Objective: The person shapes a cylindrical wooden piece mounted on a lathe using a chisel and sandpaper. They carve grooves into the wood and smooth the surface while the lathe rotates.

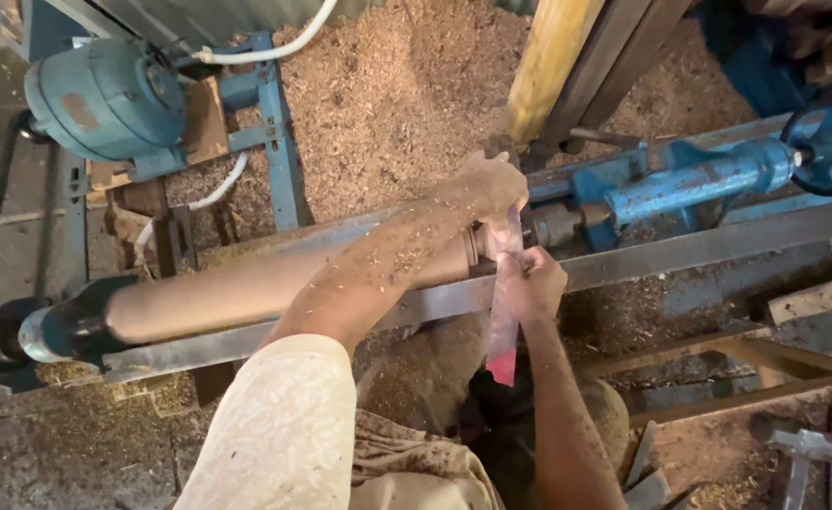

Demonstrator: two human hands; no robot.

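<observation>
Sawdust covers the workshop floor (397, 85) behind a blue wood lathe. A long wooden cylinder (246, 288) is mounted on it, lying across the middle of the view. At its right end a flat chisel with a red handle (505, 302) meets the wood. The left hand (492, 184) presses down over the blade there; the right hand (532, 283) grips the tool lower. A blue motor (104, 99) sits upper left, the tailstock (690, 179) to the right.

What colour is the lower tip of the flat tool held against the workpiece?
Red, on the flat tool; seen in the head view.
</observation>
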